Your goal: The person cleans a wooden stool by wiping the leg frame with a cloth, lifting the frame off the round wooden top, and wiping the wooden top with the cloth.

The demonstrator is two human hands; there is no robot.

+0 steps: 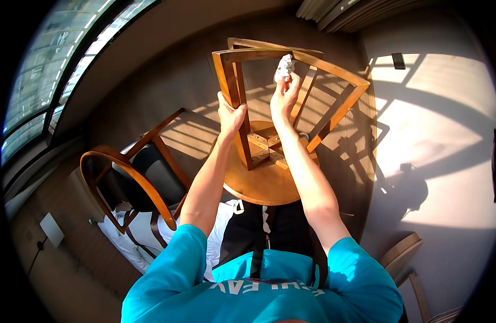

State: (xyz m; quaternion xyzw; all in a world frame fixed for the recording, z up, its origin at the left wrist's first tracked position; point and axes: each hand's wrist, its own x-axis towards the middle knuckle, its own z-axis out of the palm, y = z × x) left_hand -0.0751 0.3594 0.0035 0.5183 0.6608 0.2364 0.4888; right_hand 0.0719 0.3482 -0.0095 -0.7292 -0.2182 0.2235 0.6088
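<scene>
A small round wooden table lies upside down in front of me, its tabletop [264, 187] on the floor side and its frame legs pointing up. My left hand [232, 116] is wrapped around the near left wooden leg [224, 78], below its upper corner. In my right hand [286, 95] is a crumpled white cloth or tissue [284, 66], pinched in the fingers. It meets the wooden rail [260, 54] near the point where the leg frames cross. Wooden blocks [258, 141] with screw holes join the legs to the tabletop's underside, partly behind my right forearm.
At left stands a wooden armchair [139, 181] with a dark seat, white fabric [147, 242] beneath it. A dark phone-like device [398, 61] is on the sunlit pale surface at right. Part of another wooden chair [401, 252] shows lower right. Curtains [345, 16] hang at the top.
</scene>
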